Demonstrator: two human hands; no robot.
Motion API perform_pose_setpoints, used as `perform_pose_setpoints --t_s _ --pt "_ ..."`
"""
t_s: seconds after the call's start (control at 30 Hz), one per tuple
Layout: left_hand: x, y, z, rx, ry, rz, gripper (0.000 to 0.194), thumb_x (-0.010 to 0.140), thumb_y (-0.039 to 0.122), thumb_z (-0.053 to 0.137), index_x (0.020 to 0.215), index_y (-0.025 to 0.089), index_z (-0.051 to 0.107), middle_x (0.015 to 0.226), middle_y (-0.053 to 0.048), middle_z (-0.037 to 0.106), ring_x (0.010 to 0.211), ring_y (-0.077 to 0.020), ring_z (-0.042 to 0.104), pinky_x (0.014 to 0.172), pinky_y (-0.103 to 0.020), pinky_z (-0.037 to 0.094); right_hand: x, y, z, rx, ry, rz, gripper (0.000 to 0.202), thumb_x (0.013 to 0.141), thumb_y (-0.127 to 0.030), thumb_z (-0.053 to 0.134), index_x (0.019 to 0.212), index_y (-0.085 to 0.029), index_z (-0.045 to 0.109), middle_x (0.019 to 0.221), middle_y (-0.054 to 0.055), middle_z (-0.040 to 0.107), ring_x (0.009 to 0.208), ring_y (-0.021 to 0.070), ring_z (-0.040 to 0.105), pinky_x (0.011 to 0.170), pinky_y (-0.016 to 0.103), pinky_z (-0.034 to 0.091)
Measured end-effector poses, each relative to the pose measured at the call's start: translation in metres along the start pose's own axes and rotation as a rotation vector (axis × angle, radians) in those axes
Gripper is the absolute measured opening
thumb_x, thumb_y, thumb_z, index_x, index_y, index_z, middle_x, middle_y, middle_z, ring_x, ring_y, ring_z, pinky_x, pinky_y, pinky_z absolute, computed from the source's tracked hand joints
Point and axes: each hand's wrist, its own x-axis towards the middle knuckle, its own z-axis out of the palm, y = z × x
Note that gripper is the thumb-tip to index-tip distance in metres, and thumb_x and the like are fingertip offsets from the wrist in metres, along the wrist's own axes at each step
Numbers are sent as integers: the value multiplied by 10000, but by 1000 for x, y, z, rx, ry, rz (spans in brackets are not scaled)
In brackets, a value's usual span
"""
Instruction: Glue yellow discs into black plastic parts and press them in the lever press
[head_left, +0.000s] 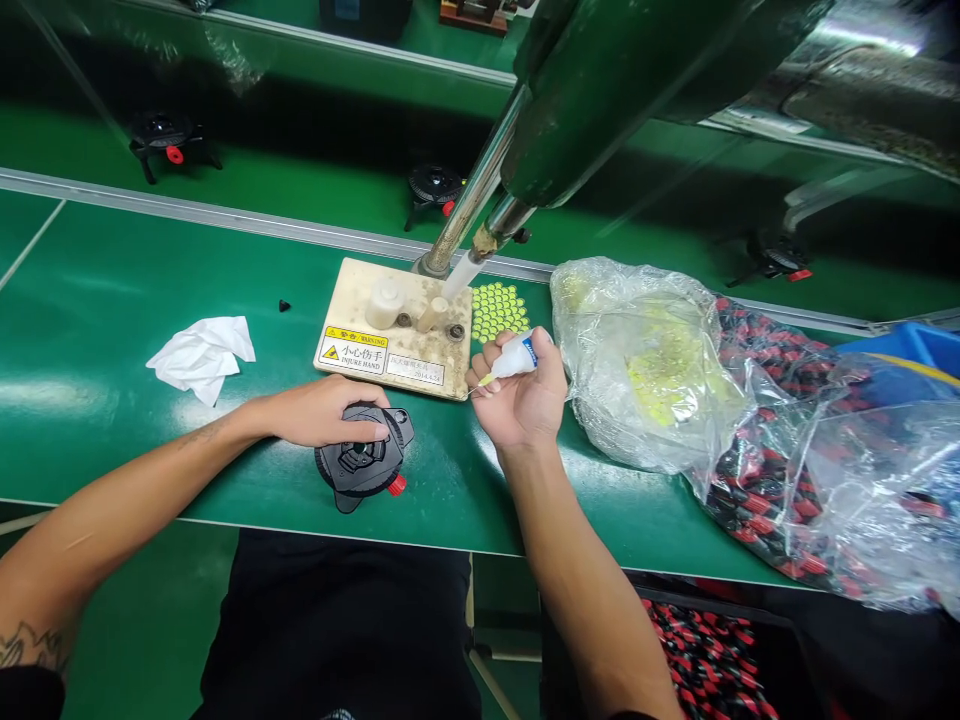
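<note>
Green table [90,420] is fitted with a cream base plate [345,300] toward its far edge. At the near edge of the table, a black round part [367,472] with a red knob [397,485] is gripped by the left hand [322,412], the thumb being laid across its top. A squeeze bottle [514,357] is enclosed by the curled fingers of the right hand [531,400], its nozzle being directed toward the plate's near right corner. Yellow-green discs [499,310] are arranged beside the plate's right edge, near a clear plastic bag [652,350].
</note>
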Motion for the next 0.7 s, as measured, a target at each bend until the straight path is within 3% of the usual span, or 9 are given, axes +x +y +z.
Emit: perform_pose_setpoints --t_s 0.2,0.53,0.7 --pt "-1 2 0 9 -4 -24 405 1015 536 603 1173 180 712 1132 -80 776 965 -229 721 787 -306 519 -5 0 4 -82 34 -65 499 697 -613 911 791 -219 620 557 -89 481 427 61 392 392 198 303" --pt "0 -1 0 18 -2 -28 416 1005 525 608 1179 162 711 1093 -74 777 921 -213 706 766 -291 506 -19 12 9 -427 35 -535 374 834 -590 803 798 -245 661 536 -64 452 400 108 400 371 263 277" --pt "0 -3 1 -3 -7 -18 397 1002 506 628 1177 162 718 1092 -72 784 921 -212 718 760 -292 515 -33 19 0 -639 -8 -686 342 891 -572 773 907 -237 706 672 -20 566 480 127 486 426 284 360"
